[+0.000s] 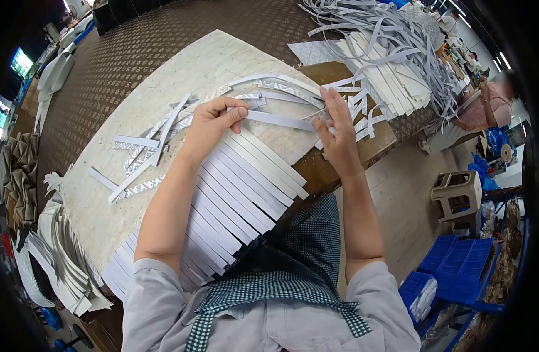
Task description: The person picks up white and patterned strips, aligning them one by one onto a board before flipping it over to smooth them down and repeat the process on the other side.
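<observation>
A pale white strip (278, 120) is stretched between my two hands above the worktable. My left hand (218, 120) is closed, pinching the strip's left end between thumb and curled fingers. My right hand (337, 129) has its thumb at the strip's right end, fingers raised and bent; something thin and pale shows between thumb and fingers. Just below lies a row of white strips (240, 182) side by side, reaching over the table's front edge. Behind the hands, loose patterned strips (216, 94) curve across a cream sheet (181, 70).
Long grey-white strips (393, 50) heap at the far right, beside stacked cut strips (393, 88). Curved white pieces (67, 258) sit at the left. A plastic stool (457, 193) and blue bins (460, 264) stand on the right. Another person (489, 102) is at the far right.
</observation>
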{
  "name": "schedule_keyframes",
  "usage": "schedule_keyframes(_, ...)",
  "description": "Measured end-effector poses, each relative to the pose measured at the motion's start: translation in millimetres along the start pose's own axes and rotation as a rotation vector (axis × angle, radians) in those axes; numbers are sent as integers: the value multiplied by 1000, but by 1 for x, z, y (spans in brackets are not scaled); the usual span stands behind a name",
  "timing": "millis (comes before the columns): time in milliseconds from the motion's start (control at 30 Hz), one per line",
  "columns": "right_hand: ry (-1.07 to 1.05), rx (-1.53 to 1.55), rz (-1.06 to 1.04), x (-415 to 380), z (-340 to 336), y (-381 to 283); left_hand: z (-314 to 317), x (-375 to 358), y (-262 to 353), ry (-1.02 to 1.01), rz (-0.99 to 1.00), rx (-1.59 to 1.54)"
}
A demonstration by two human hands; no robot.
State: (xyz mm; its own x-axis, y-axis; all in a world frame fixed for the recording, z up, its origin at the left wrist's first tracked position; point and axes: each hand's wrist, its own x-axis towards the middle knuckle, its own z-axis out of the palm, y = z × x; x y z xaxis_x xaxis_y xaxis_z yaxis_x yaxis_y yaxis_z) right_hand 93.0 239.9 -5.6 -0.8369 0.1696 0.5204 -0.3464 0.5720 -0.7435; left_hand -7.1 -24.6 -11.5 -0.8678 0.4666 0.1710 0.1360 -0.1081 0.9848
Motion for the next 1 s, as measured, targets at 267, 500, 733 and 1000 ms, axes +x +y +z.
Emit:
schedule_keyframes(267, -78, 418, 422, -51, -16, -13, 12, 1, 22, -52, -148, 58)
schedule_keyframes(500, 10, 324, 451, -79, -8, -6, 18, 17, 13, -61, -234, 321)
schedule_keyframes(733, 44, 178, 418, -81, 7, -20, 9, 36, -6, -177, -237, 506)
schedule_keyframes(1000, 36, 70, 433, -81, 10, -17, 1, 49, 4, -336, -245, 720)
